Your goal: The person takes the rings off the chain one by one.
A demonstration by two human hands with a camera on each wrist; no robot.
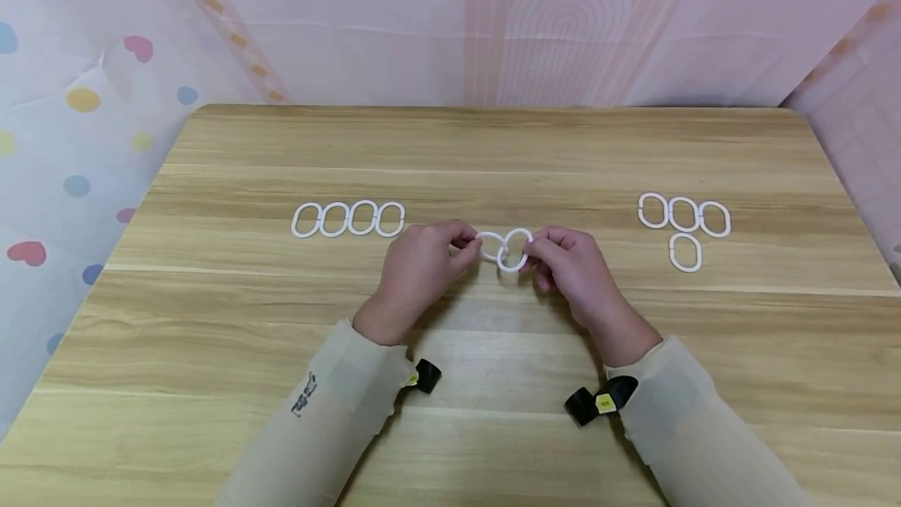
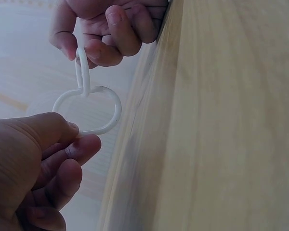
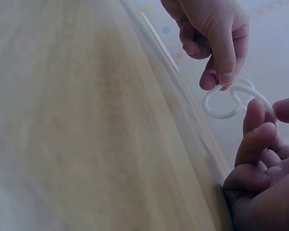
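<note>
Two white oval plastic links hang interlocked between the hands, just over the wooden table (image 1: 493, 444). My left hand (image 1: 425, 260) pinches the left link (image 2: 118, 108) between thumb and index finger at its outer side. The right link (image 2: 86, 72) passes through it and is pinched by the thumb and index finger of my right hand (image 1: 573, 268). In the head view the right link looks like an upright oval, while the left one lies flatter. The other fingers of both hands are curled in loosely.
Left of the hands, several white links (image 1: 307, 236) lie side by side in a row. To the right lies a row of three links (image 1: 653, 195), with a single link (image 1: 686, 270) just below its middle one. A patterned cloth (image 1: 394, 37) hangs behind the table.
</note>
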